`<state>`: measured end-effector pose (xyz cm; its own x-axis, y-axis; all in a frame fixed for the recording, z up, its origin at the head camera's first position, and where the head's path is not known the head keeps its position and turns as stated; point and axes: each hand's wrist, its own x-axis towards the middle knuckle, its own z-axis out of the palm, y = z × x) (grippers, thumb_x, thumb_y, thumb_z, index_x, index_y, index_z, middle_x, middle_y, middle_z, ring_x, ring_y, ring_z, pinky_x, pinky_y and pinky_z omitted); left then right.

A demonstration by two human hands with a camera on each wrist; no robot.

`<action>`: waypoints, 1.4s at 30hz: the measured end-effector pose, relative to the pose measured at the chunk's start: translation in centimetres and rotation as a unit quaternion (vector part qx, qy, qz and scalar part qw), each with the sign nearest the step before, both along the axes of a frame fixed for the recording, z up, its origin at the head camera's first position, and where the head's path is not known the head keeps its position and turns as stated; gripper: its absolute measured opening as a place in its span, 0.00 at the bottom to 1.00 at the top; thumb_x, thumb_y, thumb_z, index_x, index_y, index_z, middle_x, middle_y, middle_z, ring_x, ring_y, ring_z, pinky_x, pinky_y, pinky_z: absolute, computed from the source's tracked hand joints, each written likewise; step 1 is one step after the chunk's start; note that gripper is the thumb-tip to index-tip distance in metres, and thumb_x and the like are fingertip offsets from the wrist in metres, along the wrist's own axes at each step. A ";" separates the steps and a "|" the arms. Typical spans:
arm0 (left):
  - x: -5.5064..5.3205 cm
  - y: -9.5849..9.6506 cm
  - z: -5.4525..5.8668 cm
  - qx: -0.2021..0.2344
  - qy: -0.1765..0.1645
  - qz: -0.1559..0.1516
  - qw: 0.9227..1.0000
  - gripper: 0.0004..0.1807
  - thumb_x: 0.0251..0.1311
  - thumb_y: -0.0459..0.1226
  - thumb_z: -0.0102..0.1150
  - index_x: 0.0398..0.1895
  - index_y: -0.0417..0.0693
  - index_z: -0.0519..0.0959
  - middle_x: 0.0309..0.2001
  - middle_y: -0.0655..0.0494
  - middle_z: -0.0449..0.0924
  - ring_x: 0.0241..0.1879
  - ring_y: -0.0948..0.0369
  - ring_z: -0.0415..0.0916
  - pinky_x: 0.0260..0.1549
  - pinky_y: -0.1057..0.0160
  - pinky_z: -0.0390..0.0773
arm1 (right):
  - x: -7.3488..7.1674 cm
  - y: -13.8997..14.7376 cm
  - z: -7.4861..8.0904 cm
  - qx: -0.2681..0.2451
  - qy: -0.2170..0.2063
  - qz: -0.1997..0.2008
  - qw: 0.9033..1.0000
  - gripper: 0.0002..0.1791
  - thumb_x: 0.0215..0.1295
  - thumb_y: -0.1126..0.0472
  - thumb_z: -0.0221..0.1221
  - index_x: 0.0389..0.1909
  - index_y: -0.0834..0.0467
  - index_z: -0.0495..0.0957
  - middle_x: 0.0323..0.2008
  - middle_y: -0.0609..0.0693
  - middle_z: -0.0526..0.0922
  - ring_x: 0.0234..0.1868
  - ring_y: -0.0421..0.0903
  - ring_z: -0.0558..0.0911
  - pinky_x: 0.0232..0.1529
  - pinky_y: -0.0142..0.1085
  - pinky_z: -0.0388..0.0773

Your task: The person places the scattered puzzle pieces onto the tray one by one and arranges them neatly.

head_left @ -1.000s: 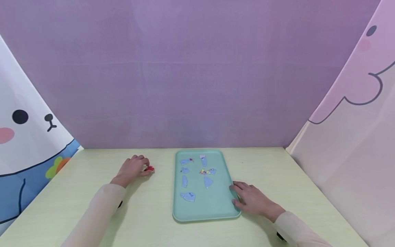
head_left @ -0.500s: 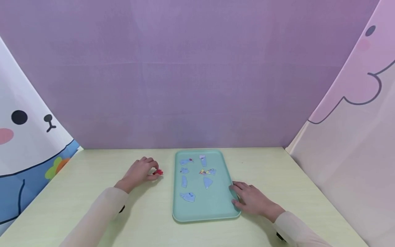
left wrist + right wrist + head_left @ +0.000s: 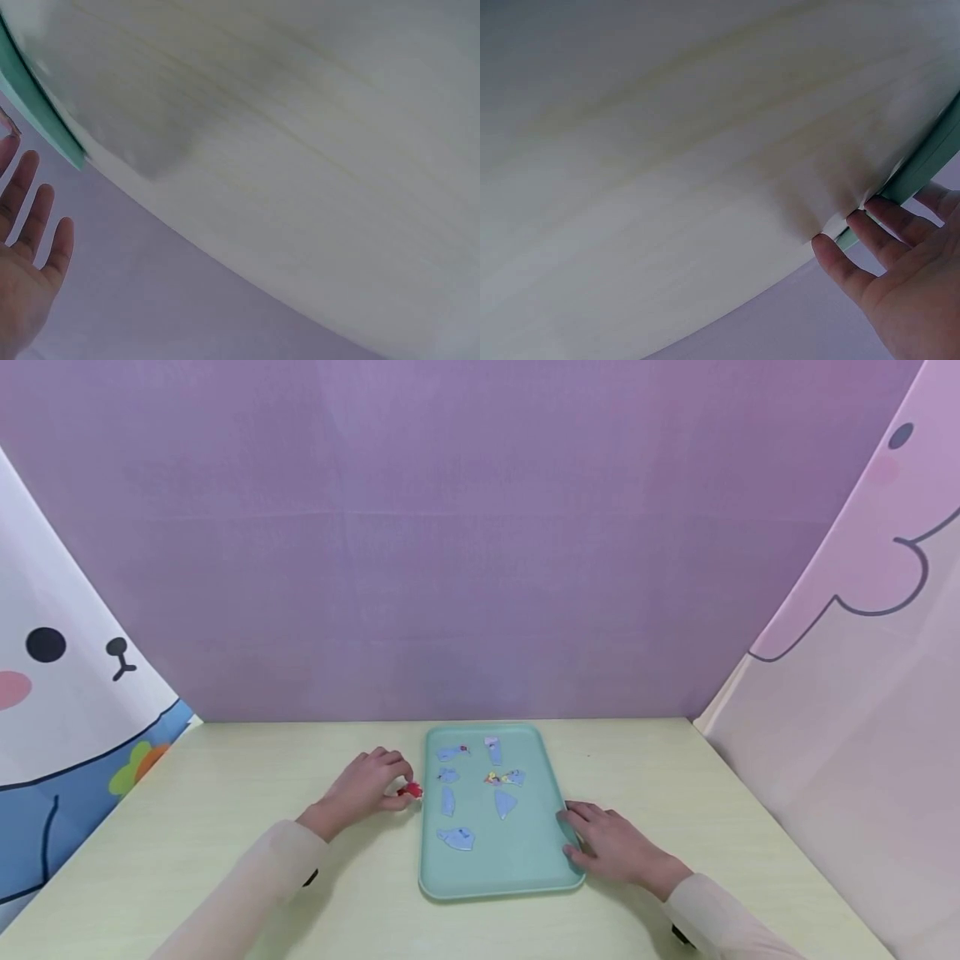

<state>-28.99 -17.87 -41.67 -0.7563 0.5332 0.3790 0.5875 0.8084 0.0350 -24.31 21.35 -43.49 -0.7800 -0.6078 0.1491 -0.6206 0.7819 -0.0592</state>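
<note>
My left hand (image 3: 366,787) pinches a small flat red piece (image 3: 413,790) between thumb and fingers, at the left edge of a green tray (image 3: 517,864). Several flat, irregular light-blue pieces, which look like puzzle pieces, lie on the tray; one piece (image 3: 504,778) also has yellow and red on it. At the tray's right rim rests my right hand (image 3: 615,846), its thumb and fingertips touching the edge. The left wrist view shows the left hand (image 3: 26,255) with its outer fingers stretched out. In the right wrist view, the right hand's fingers (image 3: 889,244) lie extended along the tray's side.
A pale wood-grain table (image 3: 360,893) carries the tray. Behind it rises a purple cloth wall (image 3: 480,543). Printed cartoon panels stand at the left (image 3: 82,693) and the right (image 3: 870,677).
My left hand has moved right and slightly nearer with the red piece, from the open table to the tray's left edge. The right hand and the tray have stayed in place.
</note>
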 end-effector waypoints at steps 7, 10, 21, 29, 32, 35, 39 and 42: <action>0.9 2.3 0.1 -0.016 0.005 -0.032 0.999 0.13 0.48 0.52 0.63 0.32 0.56 0.79 0.37 0.62 0.78 0.39 0.60 0.71 0.36 0.59 0.72 | 0.0 0.0 0.0 0.000 -0.003 -0.001 1.000 0.26 0.62 0.49 0.53 0.57 0.60 0.69 0.58 0.58 0.71 0.58 0.55 0.71 0.47 0.51 0.72; 1.3 3.4 0.2 -0.021 0.006 -0.047 0.999 0.13 0.47 0.52 0.64 0.31 0.56 0.78 0.37 0.62 0.78 0.40 0.60 0.71 0.36 0.59 0.72 | 0.0 0.0 0.0 0.000 -0.002 0.001 1.000 0.26 0.62 0.49 0.53 0.57 0.60 0.69 0.58 0.58 0.71 0.58 0.55 0.71 0.47 0.51 0.72; 2.3 7.6 -0.3 -0.038 -0.005 -0.090 0.995 0.13 0.47 0.53 0.62 0.30 0.56 0.78 0.36 0.62 0.76 0.39 0.61 0.68 0.38 0.59 0.71 | 0.1 0.0 0.2 -0.001 -0.003 0.001 1.000 0.26 0.62 0.49 0.52 0.57 0.60 0.69 0.57 0.58 0.71 0.58 0.55 0.71 0.48 0.51 0.72; 2.7 9.8 -0.3 -0.051 -0.003 -0.099 0.994 0.14 0.47 0.54 0.62 0.32 0.58 0.78 0.36 0.64 0.75 0.40 0.62 0.68 0.42 0.58 0.70 | 0.0 0.1 0.0 0.000 -0.002 0.001 1.000 0.26 0.62 0.48 0.52 0.57 0.60 0.69 0.58 0.58 0.71 0.58 0.55 0.71 0.48 0.51 0.72; 2.9 10.4 0.0 -0.057 -0.022 -0.092 0.994 0.14 0.49 0.55 0.61 0.33 0.59 0.78 0.37 0.65 0.75 0.41 0.62 0.68 0.43 0.58 0.70 | -0.1 0.1 -0.1 0.000 -0.002 0.000 1.000 0.26 0.62 0.48 0.52 0.57 0.59 0.69 0.57 0.58 0.71 0.58 0.55 0.71 0.48 0.51 0.72; 3.0 11.0 0.0 -0.066 -0.027 -0.088 0.994 0.14 0.49 0.56 0.60 0.33 0.60 0.78 0.37 0.66 0.75 0.40 0.63 0.68 0.42 0.60 0.69 | -0.2 0.2 -0.2 -0.001 -0.002 -0.004 1.000 0.26 0.62 0.48 0.53 0.57 0.59 0.69 0.57 0.58 0.71 0.58 0.55 0.71 0.48 0.51 0.72; 3.0 11.8 -0.3 -0.073 -0.015 -0.086 0.993 0.14 0.49 0.56 0.60 0.33 0.61 0.78 0.36 0.66 0.74 0.39 0.63 0.68 0.39 0.62 0.68 | -0.1 0.2 -0.3 -0.002 -0.003 -0.007 1.000 0.26 0.62 0.48 0.53 0.57 0.58 0.69 0.58 0.57 0.71 0.58 0.55 0.71 0.49 0.51 0.72; 3.0 12.3 -0.5 -0.081 -0.015 -0.080 0.993 0.14 0.49 0.56 0.59 0.34 0.62 0.78 0.37 0.66 0.74 0.40 0.63 0.68 0.39 0.62 0.69 | -0.1 0.2 -0.2 -0.001 -0.001 -0.006 1.000 0.26 0.62 0.48 0.53 0.57 0.59 0.69 0.57 0.57 0.71 0.58 0.55 0.71 0.49 0.51 0.72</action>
<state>-26.01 -5.55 -42.20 -0.6667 0.6992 0.2582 0.7093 0.7016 -0.0684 -24.43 21.51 -43.71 -0.7872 -0.5984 0.1490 -0.6115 0.7888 -0.0626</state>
